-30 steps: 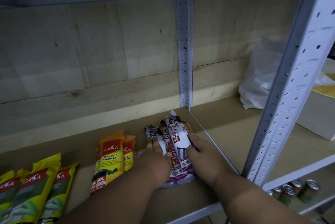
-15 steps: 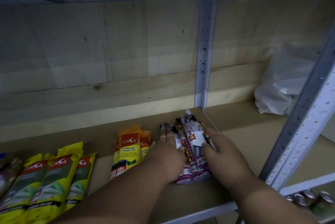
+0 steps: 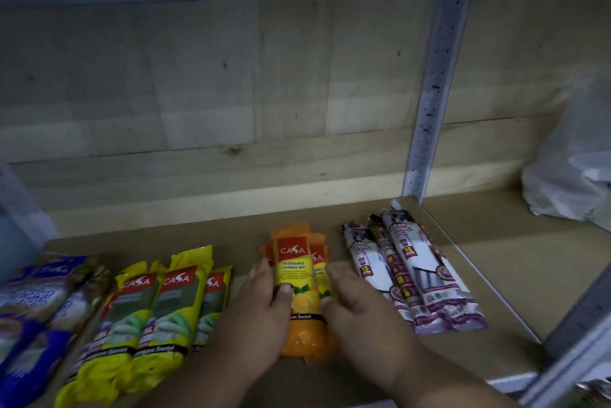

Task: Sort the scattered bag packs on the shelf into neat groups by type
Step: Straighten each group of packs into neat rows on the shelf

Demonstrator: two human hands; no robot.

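between both hands' fingers (image 3: pixel 264 278): orange packs (image 3: pixel 297 275)

Packs lined up along the shelf (image 3: pixel 496 262), placed from the upright post (image 3: pixel 429 93)

The drawstring bag packs (image 3: pixel 406 272) lie side by side just before the foot of the post, a little to its left. Left of them, the garbage bag packs (image 3: pixel 297 262) are stacked between the left hand (image 3: pixel 264 308) and the right hand (image 3: pixel 350 308), one hand on each flank. Further left of the post lies a row of glove packs (image 3: pixel 158 308), and beyond that, at the shelf's far left, more packs (image 3: pixel 36 308). Right of the post, toward the back, sits a plastic bag (image 3: pixel 568 176).
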